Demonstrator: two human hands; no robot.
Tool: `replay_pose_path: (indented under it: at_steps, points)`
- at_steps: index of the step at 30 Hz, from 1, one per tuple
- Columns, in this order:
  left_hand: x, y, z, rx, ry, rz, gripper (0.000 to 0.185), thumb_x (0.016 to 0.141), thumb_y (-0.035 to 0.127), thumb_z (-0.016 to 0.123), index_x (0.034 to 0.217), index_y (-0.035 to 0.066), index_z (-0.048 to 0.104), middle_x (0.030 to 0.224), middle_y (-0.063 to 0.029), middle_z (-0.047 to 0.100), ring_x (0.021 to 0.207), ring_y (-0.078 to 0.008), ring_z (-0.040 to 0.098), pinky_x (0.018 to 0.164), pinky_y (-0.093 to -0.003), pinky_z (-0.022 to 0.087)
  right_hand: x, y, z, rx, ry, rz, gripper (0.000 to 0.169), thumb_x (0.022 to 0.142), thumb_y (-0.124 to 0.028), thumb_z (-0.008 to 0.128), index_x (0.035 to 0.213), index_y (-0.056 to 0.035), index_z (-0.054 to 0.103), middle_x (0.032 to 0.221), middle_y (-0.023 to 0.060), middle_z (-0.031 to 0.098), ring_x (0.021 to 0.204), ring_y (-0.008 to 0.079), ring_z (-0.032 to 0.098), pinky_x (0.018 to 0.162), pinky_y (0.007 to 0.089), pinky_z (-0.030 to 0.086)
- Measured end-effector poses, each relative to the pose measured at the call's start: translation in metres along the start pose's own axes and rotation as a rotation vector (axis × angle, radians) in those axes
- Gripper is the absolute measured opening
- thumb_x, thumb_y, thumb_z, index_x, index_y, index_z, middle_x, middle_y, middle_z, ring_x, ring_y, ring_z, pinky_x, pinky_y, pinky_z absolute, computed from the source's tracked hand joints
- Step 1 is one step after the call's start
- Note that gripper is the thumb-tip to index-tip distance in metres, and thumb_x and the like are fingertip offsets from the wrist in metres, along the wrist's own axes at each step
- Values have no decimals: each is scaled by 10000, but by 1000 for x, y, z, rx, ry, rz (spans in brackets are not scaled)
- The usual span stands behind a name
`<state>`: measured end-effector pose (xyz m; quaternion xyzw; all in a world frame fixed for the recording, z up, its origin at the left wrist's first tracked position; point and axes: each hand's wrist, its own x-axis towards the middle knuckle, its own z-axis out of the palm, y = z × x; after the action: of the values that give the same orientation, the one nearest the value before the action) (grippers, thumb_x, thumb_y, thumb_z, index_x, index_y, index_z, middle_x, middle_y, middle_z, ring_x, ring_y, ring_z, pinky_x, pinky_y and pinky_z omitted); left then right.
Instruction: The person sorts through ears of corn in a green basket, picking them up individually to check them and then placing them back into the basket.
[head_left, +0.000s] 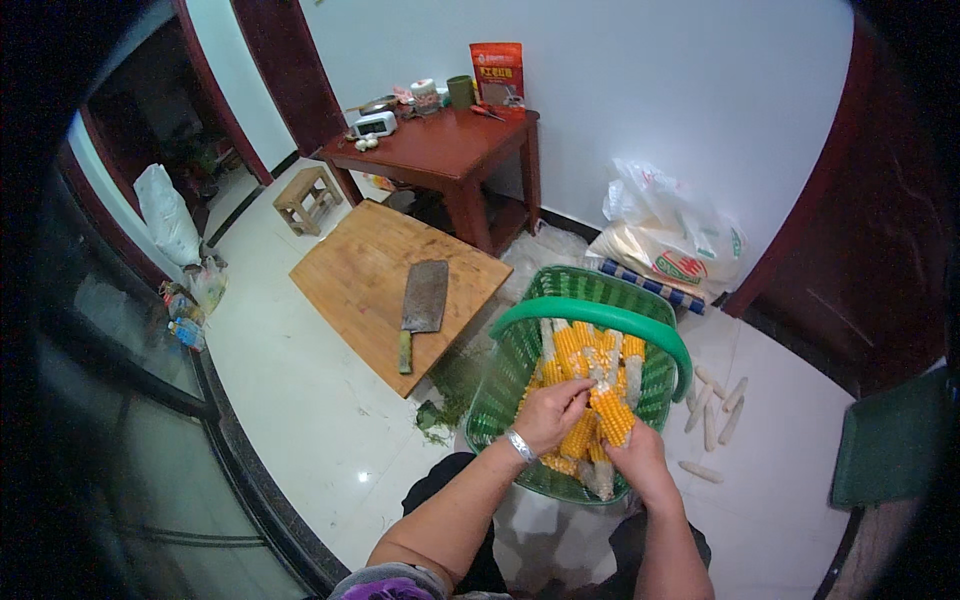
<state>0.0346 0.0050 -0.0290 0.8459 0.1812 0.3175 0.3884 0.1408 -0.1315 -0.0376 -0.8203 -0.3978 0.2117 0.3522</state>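
A dried yellow corn cob (613, 417) is gripped at its lower end by my right hand (642, 459), over a green plastic basket (487, 411). My left hand (551, 412), with a silver bracelet at the wrist, has its fingertips against the cob's upper end; whether they pinch anything cannot be told. More corn cobs (571, 352) fill the basket below both hands, some partly bare of kernels, with loose kernels among them. The basket's thick green handle (592, 309) arches over its far part.
Left of the basket, a cleaver (426, 296) lies on a wooden board (360, 262). Bare cobs (710, 426) lie on the floor to the right. Beyond stand a red wooden table (450, 150), a small stool (301, 193) and a plastic sack (660, 240). Green scraps (442, 416) lie beside the board.
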Motion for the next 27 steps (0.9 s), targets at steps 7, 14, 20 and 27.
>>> replay_pose_path:
  at_steps: [7, 14, 20, 27]
  points:
    - [-3, -1, 5, 30, -4, -79, 189, 741, 67, 511, 924, 36, 551, 676, -128, 561, 583, -240, 566, 537, -310, 453, -4, -9, -2, -21, 13, 23, 342, 617, -136, 626, 931, -32, 539, 781, 201, 579, 765, 358, 556, 664, 406, 447]
    - [-5, -2, 10, 127, 24, 1, 185, 732, 66, 517, 916, 58, 525, 640, -124, 546, 571, -253, 567, 514, -316, 452, -8, -9, -1, 101, -23, 44, 324, 620, -142, 629, 914, -33, 545, 796, 193, 582, 781, 340, 564, 665, 391, 451]
    - [-9, 1, 10, -101, 28, -141, 158, 764, 97, 501, 909, 37, 517, 658, -147, 564, 567, -285, 565, 522, -344, 451, -10, -16, -6, 102, -44, 51, 328, 634, -122, 642, 923, -13, 532, 806, 151, 595, 772, 259, 589, 674, 329, 447]
    - [3, 6, 6, -219, -66, 3, 263, 824, 165, 455, 1014, -13, 499, 719, -59, 560, 622, -104, 539, 566, -233, 440, -7, -6, -15, 158, -207, -110, 372, 655, -134, 621, 985, -1, 512, 781, 140, 603, 726, 253, 598, 612, 335, 459]
